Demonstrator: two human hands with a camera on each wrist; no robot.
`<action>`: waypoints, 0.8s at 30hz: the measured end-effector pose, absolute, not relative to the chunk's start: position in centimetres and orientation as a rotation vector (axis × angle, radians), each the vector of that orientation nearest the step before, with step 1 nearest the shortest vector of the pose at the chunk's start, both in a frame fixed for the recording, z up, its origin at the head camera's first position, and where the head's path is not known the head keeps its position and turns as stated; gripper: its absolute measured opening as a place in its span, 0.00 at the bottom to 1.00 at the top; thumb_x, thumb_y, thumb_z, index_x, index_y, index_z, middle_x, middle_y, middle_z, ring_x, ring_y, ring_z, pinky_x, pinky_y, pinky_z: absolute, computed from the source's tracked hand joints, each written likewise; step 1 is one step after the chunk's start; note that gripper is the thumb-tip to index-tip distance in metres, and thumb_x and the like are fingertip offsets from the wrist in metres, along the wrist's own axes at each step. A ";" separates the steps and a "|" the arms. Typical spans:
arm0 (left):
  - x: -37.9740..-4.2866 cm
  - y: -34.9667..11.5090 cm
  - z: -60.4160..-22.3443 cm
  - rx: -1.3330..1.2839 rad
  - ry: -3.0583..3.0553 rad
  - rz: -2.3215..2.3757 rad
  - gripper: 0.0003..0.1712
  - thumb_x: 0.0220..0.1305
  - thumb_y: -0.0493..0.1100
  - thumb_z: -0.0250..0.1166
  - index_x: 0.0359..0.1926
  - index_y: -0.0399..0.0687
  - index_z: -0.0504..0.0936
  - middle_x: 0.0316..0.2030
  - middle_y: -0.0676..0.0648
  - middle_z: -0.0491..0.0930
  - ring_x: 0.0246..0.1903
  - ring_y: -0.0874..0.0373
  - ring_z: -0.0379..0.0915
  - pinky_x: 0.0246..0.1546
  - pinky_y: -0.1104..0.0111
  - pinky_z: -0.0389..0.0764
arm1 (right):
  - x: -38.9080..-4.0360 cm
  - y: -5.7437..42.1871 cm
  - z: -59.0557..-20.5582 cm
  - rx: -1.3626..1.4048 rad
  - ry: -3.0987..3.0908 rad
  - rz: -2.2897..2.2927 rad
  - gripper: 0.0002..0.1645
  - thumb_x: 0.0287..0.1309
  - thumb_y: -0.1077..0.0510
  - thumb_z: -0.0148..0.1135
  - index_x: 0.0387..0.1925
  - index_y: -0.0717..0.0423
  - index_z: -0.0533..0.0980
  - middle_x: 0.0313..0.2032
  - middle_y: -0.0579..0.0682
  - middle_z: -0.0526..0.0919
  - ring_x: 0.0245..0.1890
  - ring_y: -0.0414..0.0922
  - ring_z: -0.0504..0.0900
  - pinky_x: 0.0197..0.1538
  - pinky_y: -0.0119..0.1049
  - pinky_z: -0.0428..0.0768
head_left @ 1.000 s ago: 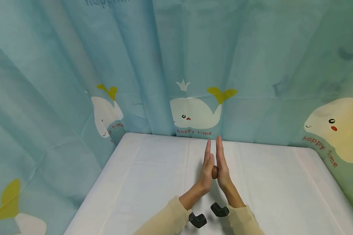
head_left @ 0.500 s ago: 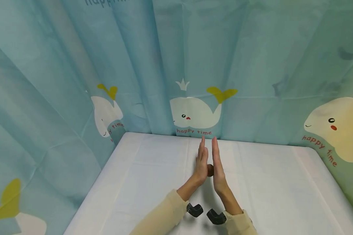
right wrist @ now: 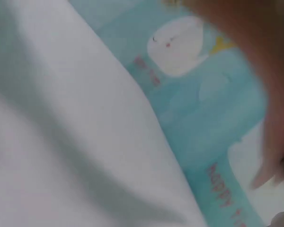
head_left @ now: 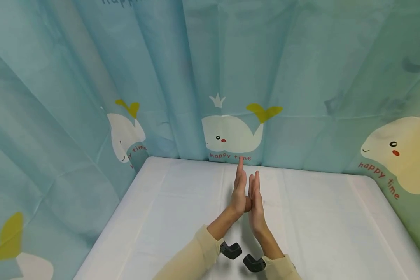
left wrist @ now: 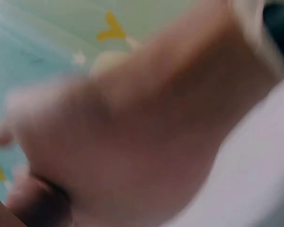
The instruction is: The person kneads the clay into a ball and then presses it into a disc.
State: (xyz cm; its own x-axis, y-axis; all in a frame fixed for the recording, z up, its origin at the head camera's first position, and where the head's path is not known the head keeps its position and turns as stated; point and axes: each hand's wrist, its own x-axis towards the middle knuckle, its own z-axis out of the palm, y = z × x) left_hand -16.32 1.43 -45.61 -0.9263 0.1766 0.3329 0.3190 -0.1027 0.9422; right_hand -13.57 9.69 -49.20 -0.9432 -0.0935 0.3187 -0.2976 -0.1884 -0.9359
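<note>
A small brown ball (head_left: 247, 204) sits between my two palms above the white table, partly covered by them. My left hand (head_left: 238, 198) lies along its left side, fingers straight and pointing away from me. Against the other side is my right hand (head_left: 257, 212), also flat, its fingertips a little nearer to me than the left ones. In the left wrist view a blurred hand fills the middle, and the brown ball (left wrist: 45, 205) shows dark at the lower left. Only blurred parts of a hand show along the right edge of the right wrist view.
The white table (head_left: 182, 202) reaches back to a blue-green curtain (head_left: 308, 70) printed with whales. Curtain also hangs along the left and right sides. Two black wrist devices (head_left: 231, 251) sit close together at the cuffs of the beige sleeves (head_left: 196, 254).
Both hands and the ball have shifted left. My right hand has slid back toward me while the left has moved forward, with the ball still between the palms.
</note>
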 end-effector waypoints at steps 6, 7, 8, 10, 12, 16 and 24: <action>-17.2 0.8 -46.9 -0.505 -2.178 -2.095 0.38 0.81 0.62 0.27 0.84 0.53 0.40 0.82 0.51 0.38 0.80 0.51 0.31 0.70 0.34 0.26 | -12.8 9.1 -48.0 0.517 -1.968 2.141 0.33 0.82 0.46 0.17 0.82 0.34 0.30 0.82 0.39 0.33 0.81 0.43 0.31 0.74 0.62 0.28; -17.0 0.9 -47.1 -0.522 -2.185 -2.096 0.38 0.81 0.62 0.27 0.84 0.53 0.40 0.82 0.51 0.38 0.80 0.51 0.31 0.71 0.35 0.26 | -12.9 9.2 -47.7 0.514 -1.972 2.126 0.33 0.82 0.46 0.18 0.82 0.35 0.31 0.82 0.39 0.34 0.81 0.42 0.31 0.75 0.61 0.28; -16.7 1.0 -47.2 -0.543 -2.197 -2.092 0.38 0.81 0.62 0.27 0.84 0.53 0.40 0.82 0.50 0.38 0.80 0.51 0.31 0.71 0.35 0.27 | -13.0 9.4 -47.4 0.507 -1.977 2.110 0.33 0.82 0.46 0.18 0.82 0.35 0.31 0.82 0.39 0.34 0.81 0.43 0.31 0.75 0.61 0.28; -15.9 1.4 -47.7 -0.585 -2.223 -2.075 0.39 0.81 0.63 0.29 0.84 0.53 0.42 0.82 0.50 0.39 0.81 0.50 0.31 0.71 0.35 0.30 | -13.6 9.9 -47.1 0.477 -1.989 2.096 0.33 0.82 0.45 0.19 0.82 0.34 0.31 0.82 0.38 0.34 0.81 0.42 0.31 0.75 0.59 0.29; -15.0 1.7 -47.9 -0.610 -2.236 -2.066 0.38 0.81 0.63 0.30 0.84 0.55 0.43 0.82 0.50 0.40 0.80 0.51 0.33 0.73 0.36 0.33 | -14.2 10.6 -47.1 0.449 -1.992 2.096 0.33 0.82 0.45 0.19 0.82 0.34 0.32 0.81 0.37 0.34 0.80 0.40 0.30 0.76 0.57 0.29; -13.9 2.2 -48.0 -0.639 -2.140 -2.161 0.36 0.81 0.59 0.31 0.84 0.56 0.40 0.82 0.52 0.38 0.80 0.55 0.33 0.75 0.44 0.37 | -15.3 11.5 -48.0 0.434 -1.992 2.151 0.33 0.81 0.43 0.18 0.82 0.30 0.32 0.81 0.35 0.33 0.80 0.38 0.30 0.76 0.55 0.30; -15.4 1.6 -46.1 -0.686 -2.057 -2.177 0.36 0.82 0.58 0.29 0.84 0.53 0.37 0.82 0.53 0.35 0.80 0.57 0.29 0.77 0.48 0.35 | -13.8 10.2 -49.0 0.480 -1.930 2.247 0.36 0.81 0.40 0.17 0.83 0.39 0.32 0.82 0.40 0.35 0.81 0.42 0.33 0.77 0.57 0.31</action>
